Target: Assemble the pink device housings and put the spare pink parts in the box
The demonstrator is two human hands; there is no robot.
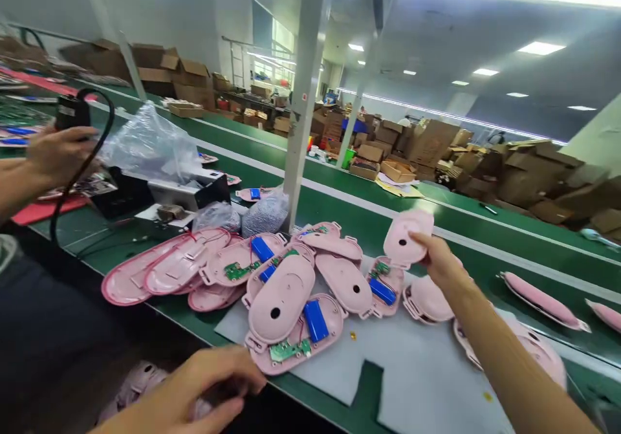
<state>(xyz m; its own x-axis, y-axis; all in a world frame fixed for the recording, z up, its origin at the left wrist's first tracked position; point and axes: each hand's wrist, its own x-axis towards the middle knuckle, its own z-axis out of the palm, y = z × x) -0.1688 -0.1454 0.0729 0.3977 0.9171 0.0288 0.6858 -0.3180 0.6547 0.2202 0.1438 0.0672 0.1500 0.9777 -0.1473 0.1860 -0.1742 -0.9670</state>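
My right hand [439, 259] is closed on the edge of a pink plastic cover [410, 230] with a dark round hole, raised over the bench. My left hand [208, 376] is low at the bench's front edge, thumb apart from its bent fingers, nothing seen in its grip. Close to its fingertips lies a pink housing [332, 311] with a blue battery [316, 321] and a green circuit board [290, 351]. A second pink cover [284, 295] rests tilted on it. More housings are piled behind, some showing boards and batteries, others under covers.
At left a co-worker's hand [61, 152] holds a black corded device [72, 112]. Pink shells with red wires [187, 262] are stacked nearby. A grey mat [422, 369] covers part of the green bench. A white post [305, 97] rises behind the pile. Closed pink units [543, 301] lie at right.
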